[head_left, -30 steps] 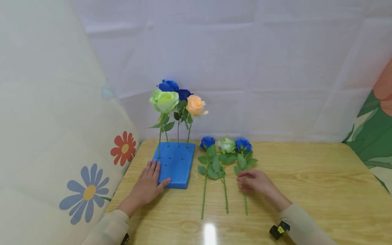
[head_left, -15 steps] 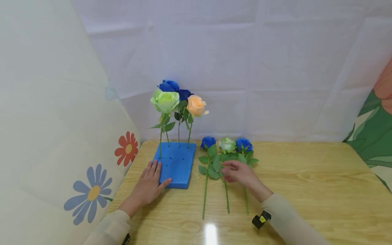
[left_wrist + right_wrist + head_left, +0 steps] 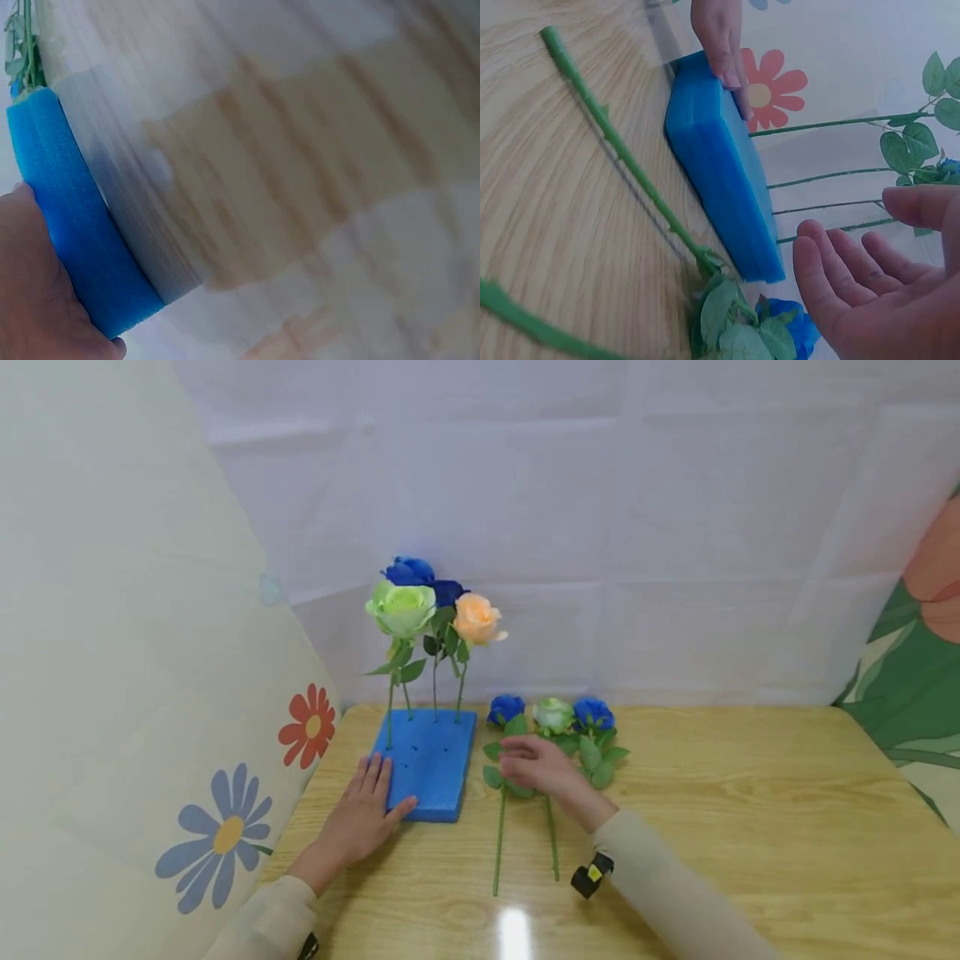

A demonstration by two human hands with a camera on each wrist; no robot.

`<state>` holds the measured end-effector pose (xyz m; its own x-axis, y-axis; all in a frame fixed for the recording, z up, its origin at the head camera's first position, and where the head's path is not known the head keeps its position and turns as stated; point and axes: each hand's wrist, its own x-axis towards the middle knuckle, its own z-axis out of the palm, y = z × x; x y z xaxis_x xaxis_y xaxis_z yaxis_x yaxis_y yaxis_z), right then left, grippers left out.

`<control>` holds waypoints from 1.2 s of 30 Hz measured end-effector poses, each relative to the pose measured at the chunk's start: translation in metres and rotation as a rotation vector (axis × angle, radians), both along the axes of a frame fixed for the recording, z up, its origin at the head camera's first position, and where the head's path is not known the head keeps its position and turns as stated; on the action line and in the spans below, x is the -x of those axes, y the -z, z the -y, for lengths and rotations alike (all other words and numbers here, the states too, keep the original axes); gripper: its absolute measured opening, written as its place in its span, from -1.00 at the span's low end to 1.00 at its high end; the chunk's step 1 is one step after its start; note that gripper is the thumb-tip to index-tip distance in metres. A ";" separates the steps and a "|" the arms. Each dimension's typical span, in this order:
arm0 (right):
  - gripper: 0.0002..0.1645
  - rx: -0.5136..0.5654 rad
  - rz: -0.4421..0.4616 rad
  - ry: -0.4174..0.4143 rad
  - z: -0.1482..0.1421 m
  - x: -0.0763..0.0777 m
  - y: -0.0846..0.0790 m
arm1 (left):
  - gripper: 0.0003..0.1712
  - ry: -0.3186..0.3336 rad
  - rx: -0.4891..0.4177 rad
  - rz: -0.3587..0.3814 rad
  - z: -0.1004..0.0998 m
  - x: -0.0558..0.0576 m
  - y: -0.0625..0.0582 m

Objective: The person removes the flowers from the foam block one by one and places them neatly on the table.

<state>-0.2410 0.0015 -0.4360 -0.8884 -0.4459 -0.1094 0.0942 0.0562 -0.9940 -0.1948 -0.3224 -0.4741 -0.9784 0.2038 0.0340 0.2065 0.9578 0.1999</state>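
My left hand (image 3: 360,814) lies with straight fingers on the left side of a blue foam block (image 3: 435,777). Upright in the block stand a light green rose (image 3: 402,610), a peach rose (image 3: 477,618) and two blue roses (image 3: 408,571) behind them. Over the leaves of the leftmost lying blue rose (image 3: 507,709) is my right hand (image 3: 543,770). In the right wrist view its fingers bend loosely and hold nothing, apart from the green stem (image 3: 622,150). A white-green rose (image 3: 555,716) and another blue rose (image 3: 594,714) lie alongside, their stems partly hidden by my right arm.
The wooden table (image 3: 735,802) reaches back to a pale cloth backdrop (image 3: 712,527). On the left stands a wall cloth with printed flowers (image 3: 228,835). Several small holes show in the block's top.
My right hand has moved left, from the rightmost lying rose across the white-green one to the leftmost blue rose. The left hand has stayed on the block.
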 end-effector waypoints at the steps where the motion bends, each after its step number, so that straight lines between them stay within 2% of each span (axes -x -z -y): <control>1: -0.42 0.006 -0.004 -0.005 0.004 0.001 -0.001 | 0.06 0.000 -0.002 0.002 0.000 0.000 0.000; 7: -0.42 0.008 0.014 0.009 0.029 0.012 -0.006 | 0.09 0.001 -0.003 0.001 -0.001 0.001 -0.001; 16: -0.37 0.100 0.011 -0.034 0.068 0.027 -0.009 | 0.14 -0.017 -0.011 0.030 0.002 0.004 0.001; 23: -0.35 0.093 -0.001 0.005 0.092 0.035 -0.007 | 0.13 -0.007 -0.010 0.031 0.008 0.005 0.004; 28: -0.35 0.135 0.031 0.005 0.107 0.039 -0.003 | 0.10 -0.002 -0.006 0.027 0.011 0.005 0.007; 36: -0.41 0.196 0.067 0.071 0.124 0.044 0.005 | 0.09 0.002 0.019 0.025 0.009 0.008 0.009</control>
